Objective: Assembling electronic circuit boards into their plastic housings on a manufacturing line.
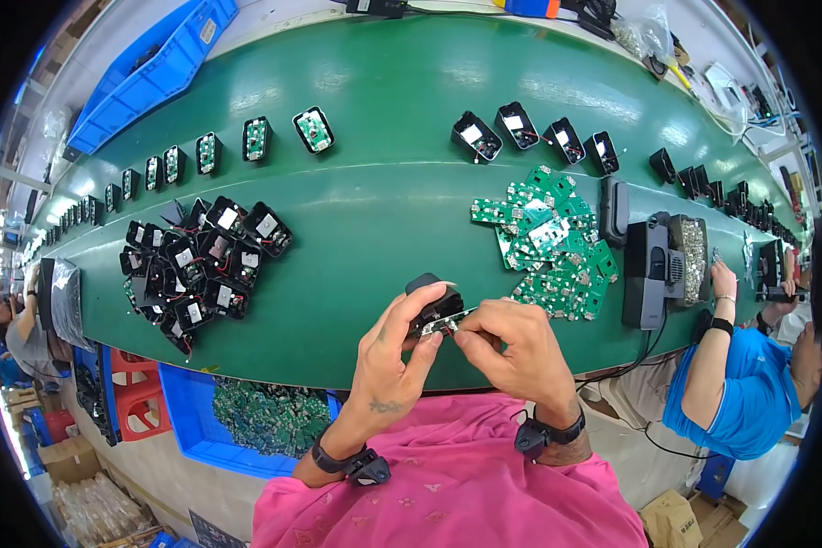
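Black case point(432, 297) gripped in left hand point(388, 352); right hand point(511, 342) pinches a board point(447, 320) at its opening, not seated. Pile of cases point(196, 265) and loose boards point(553, 242) remain; fitted units point(256, 139) line the counter point(384, 210).

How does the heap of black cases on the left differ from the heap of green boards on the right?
The pile of black cases is made of boxy shells with white patches and thin wires, jumbled at all angles; the pile of green circuit boards is made of flat, thin boards overlapping like cards. The cases lie to the left of the left hand, the boards up and to the right of the right hand. Both rest on the green belt.
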Action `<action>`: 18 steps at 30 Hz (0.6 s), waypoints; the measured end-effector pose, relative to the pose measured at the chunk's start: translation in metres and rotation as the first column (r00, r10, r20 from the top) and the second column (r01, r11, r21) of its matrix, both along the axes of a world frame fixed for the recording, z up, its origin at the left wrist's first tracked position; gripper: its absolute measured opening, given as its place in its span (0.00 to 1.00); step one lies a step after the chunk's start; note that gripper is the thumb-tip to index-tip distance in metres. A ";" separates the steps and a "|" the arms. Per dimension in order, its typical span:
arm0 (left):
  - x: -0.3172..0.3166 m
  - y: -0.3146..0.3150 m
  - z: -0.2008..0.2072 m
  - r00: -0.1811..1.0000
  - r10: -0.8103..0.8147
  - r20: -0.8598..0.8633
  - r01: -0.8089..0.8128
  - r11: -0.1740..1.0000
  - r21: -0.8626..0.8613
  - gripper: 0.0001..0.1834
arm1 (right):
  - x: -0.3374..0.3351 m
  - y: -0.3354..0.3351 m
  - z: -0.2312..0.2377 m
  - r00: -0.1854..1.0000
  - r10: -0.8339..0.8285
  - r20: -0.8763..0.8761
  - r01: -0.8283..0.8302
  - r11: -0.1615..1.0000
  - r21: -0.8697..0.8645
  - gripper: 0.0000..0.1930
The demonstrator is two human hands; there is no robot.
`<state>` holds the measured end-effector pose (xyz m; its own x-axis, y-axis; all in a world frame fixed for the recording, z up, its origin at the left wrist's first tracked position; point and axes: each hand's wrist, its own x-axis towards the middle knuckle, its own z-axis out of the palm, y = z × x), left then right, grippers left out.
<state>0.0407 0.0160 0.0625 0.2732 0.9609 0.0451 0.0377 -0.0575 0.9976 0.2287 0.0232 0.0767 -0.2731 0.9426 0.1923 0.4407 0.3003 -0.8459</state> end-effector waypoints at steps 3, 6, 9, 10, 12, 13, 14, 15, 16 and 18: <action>-0.001 0.002 0.005 0.999 -0.007 -0.039 0.007 1.000 -0.001 0.28 | 0.003 0.002 0.003 0.998 0.057 0.031 -0.054 0.996 -0.076 0.03; -0.001 0.003 0.009 0.997 -0.029 -0.069 0.028 0.999 -0.024 0.28 | 0.007 0.004 0.004 0.994 0.098 0.051 -0.094 0.992 -0.084 0.04; -0.002 0.004 0.009 0.997 -0.043 -0.059 0.040 0.998 -0.052 0.28 | 0.008 0.005 0.004 0.992 0.122 0.029 -0.119 0.991 -0.067 0.04; -0.003 0.004 0.008 0.998 -0.040 -0.054 0.038 0.998 -0.041 0.28 | 0.008 0.006 0.005 0.991 0.129 0.032 -0.126 0.989 -0.081 0.04; -0.003 0.004 0.006 0.998 -0.039 -0.049 0.037 0.999 -0.031 0.28 | 0.008 0.007 0.004 0.990 0.136 0.034 -0.132 0.987 -0.096 0.04; -0.003 0.004 0.005 0.997 -0.037 -0.066 0.036 0.999 -0.018 0.28 | 0.008 0.007 0.003 0.990 0.138 0.032 -0.134 0.987 -0.090 0.04; -0.002 0.004 0.004 0.996 -0.034 -0.083 0.034 0.999 -0.005 0.28 | 0.007 0.008 0.002 0.990 0.140 0.031 -0.137 0.987 -0.084 0.04; -0.002 0.004 0.003 0.996 -0.034 -0.084 0.034 0.999 -0.006 0.28 | 0.007 0.008 0.002 0.990 0.140 0.030 -0.137 0.987 -0.085 0.04; -0.001 0.005 0.002 0.995 -0.023 -0.100 0.026 0.999 0.031 0.28 | 0.007 0.008 0.002 0.991 0.127 0.033 -0.123 0.988 -0.092 0.04; -0.001 0.005 0.000 0.993 -0.010 -0.116 0.018 0.998 0.067 0.28 | 0.005 0.007 0.000 0.993 0.115 0.034 -0.112 0.989 -0.099 0.04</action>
